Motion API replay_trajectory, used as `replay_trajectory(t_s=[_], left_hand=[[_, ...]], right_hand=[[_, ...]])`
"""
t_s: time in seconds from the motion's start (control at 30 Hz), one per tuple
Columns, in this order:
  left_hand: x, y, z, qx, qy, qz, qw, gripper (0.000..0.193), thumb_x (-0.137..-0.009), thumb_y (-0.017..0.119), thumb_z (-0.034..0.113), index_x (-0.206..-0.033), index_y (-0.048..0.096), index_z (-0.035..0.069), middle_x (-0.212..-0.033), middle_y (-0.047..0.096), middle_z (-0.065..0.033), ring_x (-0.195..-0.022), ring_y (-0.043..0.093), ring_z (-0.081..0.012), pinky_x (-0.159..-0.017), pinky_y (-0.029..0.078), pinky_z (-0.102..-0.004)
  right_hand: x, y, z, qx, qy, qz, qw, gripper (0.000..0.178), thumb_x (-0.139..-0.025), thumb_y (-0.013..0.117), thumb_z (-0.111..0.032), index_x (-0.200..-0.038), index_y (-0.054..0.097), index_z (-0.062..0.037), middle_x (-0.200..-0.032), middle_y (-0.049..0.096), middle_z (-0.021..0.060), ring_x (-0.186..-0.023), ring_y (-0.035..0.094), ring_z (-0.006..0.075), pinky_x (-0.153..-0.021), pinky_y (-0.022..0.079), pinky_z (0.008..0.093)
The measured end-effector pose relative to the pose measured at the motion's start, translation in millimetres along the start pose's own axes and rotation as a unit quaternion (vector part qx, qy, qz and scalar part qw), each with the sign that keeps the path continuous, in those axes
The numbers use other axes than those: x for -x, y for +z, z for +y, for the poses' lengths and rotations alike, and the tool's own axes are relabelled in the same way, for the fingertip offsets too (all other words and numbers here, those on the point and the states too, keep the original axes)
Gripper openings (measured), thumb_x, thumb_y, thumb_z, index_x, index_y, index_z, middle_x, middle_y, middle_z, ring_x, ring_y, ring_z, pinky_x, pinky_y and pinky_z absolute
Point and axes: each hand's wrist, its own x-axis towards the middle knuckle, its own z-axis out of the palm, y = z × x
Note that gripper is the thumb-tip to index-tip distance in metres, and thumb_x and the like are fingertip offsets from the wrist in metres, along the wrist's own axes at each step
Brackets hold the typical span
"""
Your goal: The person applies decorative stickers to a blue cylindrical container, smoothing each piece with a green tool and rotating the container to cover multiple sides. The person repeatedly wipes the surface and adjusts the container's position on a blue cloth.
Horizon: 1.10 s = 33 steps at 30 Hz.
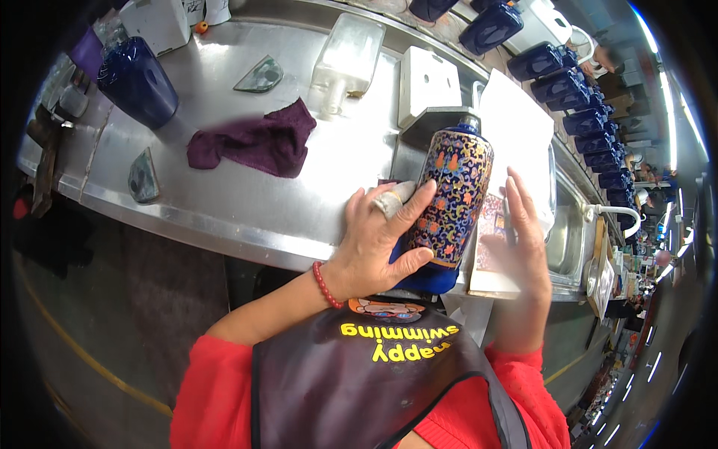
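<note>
A dark blue bottle (pixel 452 198) with a colourful floral pattern wrapped round its body leans in front of me, its neck pointing away. My left hand (pixel 374 243) presses on its left side, thumb and forefinger spread over the pattern. A pale greyish scrap or finger cover (pixel 393 200) sits at that hand's fingers; I cannot tell which. To the right of the bottle my right hand (pixel 527 239) is raised with fingers stretched out, slightly blurred, holding nothing visible. Behind it a patterned sheet (pixel 490 243) lies on a pale board, partly hidden by the hand.
On the metal worktop (pixel 247 202) lie a purple cloth (pixel 262 142) and two greenish flat scrapers (pixel 260 76). A plain blue bottle (pixel 138 82) stands at left, a clear bottle (pixel 348 63) lies further back. Beyond are a white box (pixel 430 86), a sink (pixel 566 243) with tap, and rows of blue bottles (pixel 490 28).
</note>
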Motion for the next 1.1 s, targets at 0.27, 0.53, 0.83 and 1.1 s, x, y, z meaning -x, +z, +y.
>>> replay_trajectory(t_s=[0.27,0.53,0.83,1.1], left_hand=[[-0.3,-2.7,5.5,-0.021,-0.005,-0.026,0.999,0.077,-0.096,0.062,0.051,-0.16,0.037,0.017,-0.149,0.051,-0.0169,-0.14,0.038,-0.0442,-0.116,0.011,-0.0655],[-4.9,-7.9,10.5,-0.029,-0.012,-0.035,0.999,0.076,-0.094,0.063,0.049,-0.159,0.039,0.016,-0.149,0.049,-0.0193,-0.138,0.039,-0.0458,-0.115,0.013,-0.0672],[2.5,0.3,6.1,-0.011,-0.015,0.007,1.0,0.087,-0.095,0.063,0.052,-0.16,0.029,0.004,-0.152,0.044,-0.0219,-0.139,0.038,-0.045,-0.118,0.013,-0.0647],[4.4,-9.2,0.5,0.06,-0.016,0.071,0.996,0.072,-0.103,0.054,0.036,-0.159,0.027,-0.002,-0.15,0.05,-0.018,-0.138,0.042,-0.0355,-0.118,0.02,-0.0605]], right_hand=[[-90.0,-61.9,-36.2,0.098,-0.047,-0.058,0.992,0.028,-0.092,0.062,0.003,-0.119,0.059,-0.0027,-0.099,0.074,0.0187,-0.084,0.074,0.0349,-0.073,0.057,0.0391],[-191.8,-47.4,-48.7,0.255,-0.147,-0.172,0.94,0.014,-0.086,0.07,-0.005,-0.099,0.067,-0.0027,-0.081,0.068,0.014,-0.073,0.068,0.0349,-0.064,0.053,0.0419],[-172.9,-28.0,-60.4,0.279,-0.166,-0.081,0.942,0.012,-0.086,0.065,-0.007,-0.095,0.056,-0.0051,-0.08,0.063,0.0132,-0.077,0.067,0.0336,-0.066,0.05,0.0471],[-60.4,-26.7,-92.9,0.036,-0.152,-0.24,0.958,0.01,-0.078,0.069,-0.008,-0.088,0.066,-0.0068,-0.083,0.059,0.005,-0.076,0.062,0.022,-0.071,0.049,0.0363]])
